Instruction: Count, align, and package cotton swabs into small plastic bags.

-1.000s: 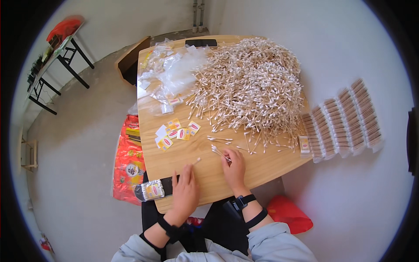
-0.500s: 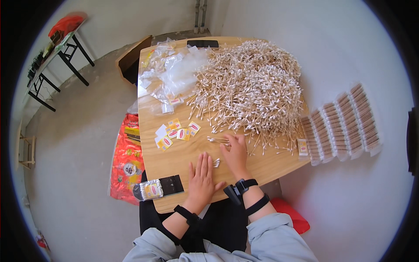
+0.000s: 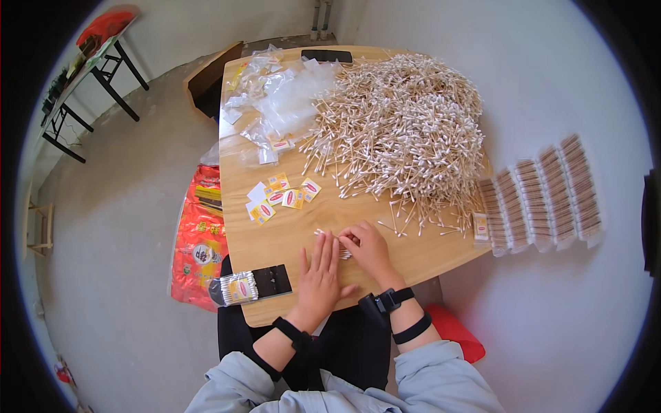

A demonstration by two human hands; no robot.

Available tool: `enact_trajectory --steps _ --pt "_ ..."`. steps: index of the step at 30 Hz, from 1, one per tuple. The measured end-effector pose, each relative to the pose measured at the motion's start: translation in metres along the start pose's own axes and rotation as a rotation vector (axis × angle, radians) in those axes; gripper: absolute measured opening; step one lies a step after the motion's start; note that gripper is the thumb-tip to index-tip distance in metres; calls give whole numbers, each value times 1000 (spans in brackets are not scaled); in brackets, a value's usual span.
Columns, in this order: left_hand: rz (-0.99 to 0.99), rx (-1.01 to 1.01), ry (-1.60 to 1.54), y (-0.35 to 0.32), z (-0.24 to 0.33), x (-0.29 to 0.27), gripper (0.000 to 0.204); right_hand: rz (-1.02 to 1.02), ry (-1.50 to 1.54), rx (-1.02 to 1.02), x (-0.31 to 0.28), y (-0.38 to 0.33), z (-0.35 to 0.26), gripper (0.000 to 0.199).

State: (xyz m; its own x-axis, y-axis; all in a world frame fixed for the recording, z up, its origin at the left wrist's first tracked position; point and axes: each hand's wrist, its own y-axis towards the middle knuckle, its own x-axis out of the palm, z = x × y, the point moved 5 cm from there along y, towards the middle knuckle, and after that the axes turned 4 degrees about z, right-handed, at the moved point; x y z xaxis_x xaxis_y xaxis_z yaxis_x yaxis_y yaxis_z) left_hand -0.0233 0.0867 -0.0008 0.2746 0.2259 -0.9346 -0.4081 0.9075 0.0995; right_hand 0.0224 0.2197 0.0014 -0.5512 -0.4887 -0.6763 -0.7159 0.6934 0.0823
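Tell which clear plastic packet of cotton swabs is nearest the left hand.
The packet on the flat black rectangular object; the other packets are grouped at right.

Head view: left fisheye of a head-worn pair, positioned above the wearer's thighs (image 3: pixel 354 351), aimed down and forward at close range. Pale sleeves (image 3: pixel 441 368) enter from the lower edge; wooden tabletop (image 3: pixel 430 251) occupies mid-frame; grey floor (image 3: pixel 124 220) and white wall (image 3: pixel 551 82) reach the rim.
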Motion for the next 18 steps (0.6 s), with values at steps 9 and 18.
enact_trajectory --steps 9,18 --pt "25 -78 -14 18 -3 -7 110 50 95 77 -1 7 9 10" --pt "-14 15 21 -32 2 1 104 7 25 31 -6 3 0 29"
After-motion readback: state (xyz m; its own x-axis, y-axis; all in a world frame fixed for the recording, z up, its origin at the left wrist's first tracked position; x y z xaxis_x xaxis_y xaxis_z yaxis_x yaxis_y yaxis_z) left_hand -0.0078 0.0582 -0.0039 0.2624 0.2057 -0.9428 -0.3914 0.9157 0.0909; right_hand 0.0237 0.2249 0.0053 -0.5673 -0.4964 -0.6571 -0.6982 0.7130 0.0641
